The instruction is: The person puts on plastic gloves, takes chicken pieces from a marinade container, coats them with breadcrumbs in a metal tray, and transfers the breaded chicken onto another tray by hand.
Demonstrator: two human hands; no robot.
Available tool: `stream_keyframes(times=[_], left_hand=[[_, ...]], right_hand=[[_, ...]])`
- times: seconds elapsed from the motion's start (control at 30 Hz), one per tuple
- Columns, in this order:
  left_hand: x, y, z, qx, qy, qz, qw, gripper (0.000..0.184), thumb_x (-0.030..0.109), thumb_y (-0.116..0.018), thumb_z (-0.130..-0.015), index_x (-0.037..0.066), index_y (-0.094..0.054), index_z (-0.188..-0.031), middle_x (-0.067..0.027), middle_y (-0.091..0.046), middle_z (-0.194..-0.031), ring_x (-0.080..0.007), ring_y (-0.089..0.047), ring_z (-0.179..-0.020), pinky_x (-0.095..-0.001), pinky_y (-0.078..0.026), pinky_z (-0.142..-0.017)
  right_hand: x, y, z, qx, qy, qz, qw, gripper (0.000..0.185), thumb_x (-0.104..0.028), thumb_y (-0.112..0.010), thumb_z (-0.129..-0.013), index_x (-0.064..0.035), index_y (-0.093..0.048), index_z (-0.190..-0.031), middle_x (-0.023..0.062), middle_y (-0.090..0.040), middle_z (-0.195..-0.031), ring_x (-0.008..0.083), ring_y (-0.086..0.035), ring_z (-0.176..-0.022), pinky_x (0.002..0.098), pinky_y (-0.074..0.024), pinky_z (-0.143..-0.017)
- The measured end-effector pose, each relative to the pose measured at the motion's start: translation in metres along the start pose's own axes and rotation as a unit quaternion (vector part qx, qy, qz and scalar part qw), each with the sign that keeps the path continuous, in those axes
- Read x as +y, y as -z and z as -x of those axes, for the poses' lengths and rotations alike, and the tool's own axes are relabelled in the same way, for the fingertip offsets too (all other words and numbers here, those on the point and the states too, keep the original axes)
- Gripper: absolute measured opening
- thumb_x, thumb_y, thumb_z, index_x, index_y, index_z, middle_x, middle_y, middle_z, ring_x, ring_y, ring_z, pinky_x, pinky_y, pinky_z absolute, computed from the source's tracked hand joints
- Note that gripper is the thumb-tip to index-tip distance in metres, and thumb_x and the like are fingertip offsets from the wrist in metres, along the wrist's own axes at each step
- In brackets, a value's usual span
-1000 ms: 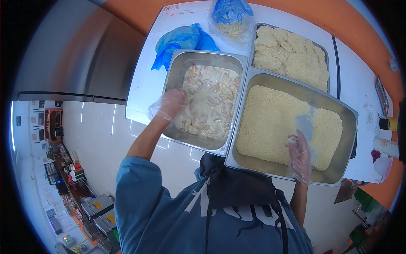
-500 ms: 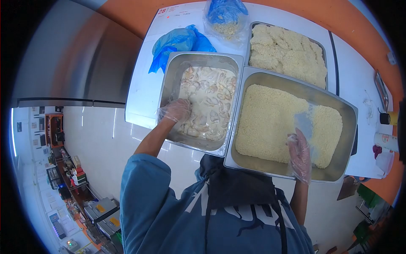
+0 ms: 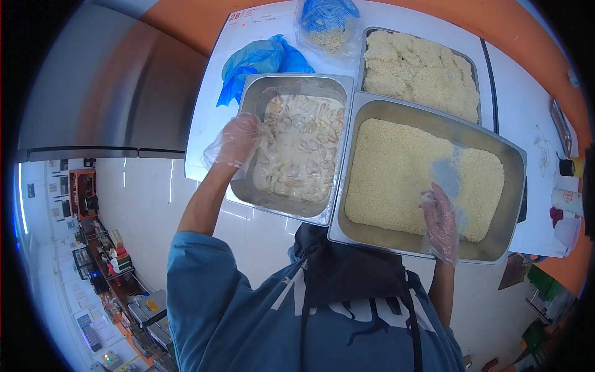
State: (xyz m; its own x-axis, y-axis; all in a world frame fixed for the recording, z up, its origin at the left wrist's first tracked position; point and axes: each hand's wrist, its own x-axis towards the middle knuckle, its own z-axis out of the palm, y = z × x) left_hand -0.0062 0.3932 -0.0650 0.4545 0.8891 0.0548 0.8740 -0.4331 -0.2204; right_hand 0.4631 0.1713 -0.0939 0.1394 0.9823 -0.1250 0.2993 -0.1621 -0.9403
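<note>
My left hand (image 3: 240, 137), in a loose clear plastic glove, is raised over the left side of a deep steel pan (image 3: 248, 180). Its fingers are curled together, and whatever they hold is hidden. Pieces of raw chicken (image 3: 304, 146) lie in a milky white batter in that pan. My right hand (image 3: 440, 220), also gloved, rests palm up with fingers stretched out over the near part of a second steel pan (image 3: 372, 242). Pale yellow breadcrumbs (image 3: 396, 173) fill this pan, with a bare strip of metal showing right of the middle.
Behind the crumb pan a tray holds coated pieces (image 3: 421, 71) packed together. A blue plastic bag (image 3: 263, 62) and a blue basket (image 3: 328, 18) in clear plastic stand at the back of the white table (image 3: 207, 146). Bottles (image 3: 567, 201) are at the right; a steel fridge (image 3: 111, 93) is left.
My left hand has lifted from the batter and moved up and left toward the pan's left rim. The right hand stays nearly in place over the crumbs.
</note>
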Motion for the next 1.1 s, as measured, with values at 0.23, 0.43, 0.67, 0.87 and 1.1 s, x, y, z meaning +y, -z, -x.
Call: stream_keyframes(times=[0.23, 0.43, 0.67, 0.87, 1.1], left_hand=[[0.038, -0.038, 0.031, -0.077, -0.038, -0.014, 0.996, 0.01, 0.012, -0.058, -0.083, 0.01, -0.067, -0.08, -0.0127, -0.068, -0.079, -0.0286, -0.069, -0.073, -0.0413, -0.054, -0.059], [0.052, -0.035, 0.041, -0.209, -0.055, 0.022, 0.976, 0.014, 0.023, -0.063, -0.08, 0.011, -0.069, -0.079, -0.0124, -0.068, -0.081, -0.0307, -0.068, -0.077, -0.0426, -0.054, -0.066], [0.033, 0.013, 0.028, -0.175, -0.026, 0.057, 0.983, 0.015, 0.022, -0.063, -0.082, 0.011, -0.068, -0.074, -0.0122, -0.068, -0.077, -0.0302, -0.069, -0.075, -0.0413, -0.054, -0.062], [0.004, 0.016, 0.003, -0.171, 0.038, 0.011, 0.984, 0.016, 0.03, -0.068, -0.08, 0.016, -0.072, -0.085, -0.0109, -0.07, -0.085, -0.0316, -0.069, -0.083, -0.0432, -0.055, -0.073], [0.009, 0.051, -0.012, -0.165, 0.084, 0.016, 0.983, 0.026, 0.037, -0.067, -0.081, 0.016, -0.073, -0.096, -0.0129, -0.07, -0.093, -0.0313, -0.068, -0.086, -0.0431, -0.055, -0.077]], right_hand=[[-0.002, -0.002, -0.002, 0.005, -0.008, 0.015, 1.0, 0.043, -0.007, -0.059, -0.096, -0.0024, -0.051, -0.138, 0.0111, -0.063, -0.115, 0.0201, -0.058, -0.109, 0.0331, -0.042, -0.1], [0.001, 0.001, -0.002, 0.009, 0.014, 0.029, 0.999, 0.042, -0.008, -0.059, -0.096, -0.0015, -0.052, -0.137, 0.0122, -0.065, -0.113, 0.0202, -0.059, -0.108, 0.033, -0.0436, -0.098], [-0.002, 0.0, -0.002, 0.015, 0.015, 0.043, 0.999, 0.041, -0.008, -0.059, -0.096, -0.0008, -0.052, -0.136, 0.0134, -0.066, -0.112, 0.0203, -0.061, -0.104, 0.0327, -0.0458, -0.095], [0.002, 0.001, -0.003, 0.005, 0.024, 0.032, 0.999, 0.041, -0.007, -0.059, -0.096, -0.0005, -0.052, -0.136, 0.0136, -0.066, -0.113, 0.02, -0.061, -0.105, 0.032, -0.0455, -0.095], [-0.003, 0.0, -0.001, 0.017, -0.02, 0.052, 0.998, 0.041, -0.011, -0.058, -0.097, 0.0001, -0.052, -0.136, 0.0152, -0.065, -0.115, 0.0221, -0.06, -0.108, 0.034, -0.0442, -0.098]])
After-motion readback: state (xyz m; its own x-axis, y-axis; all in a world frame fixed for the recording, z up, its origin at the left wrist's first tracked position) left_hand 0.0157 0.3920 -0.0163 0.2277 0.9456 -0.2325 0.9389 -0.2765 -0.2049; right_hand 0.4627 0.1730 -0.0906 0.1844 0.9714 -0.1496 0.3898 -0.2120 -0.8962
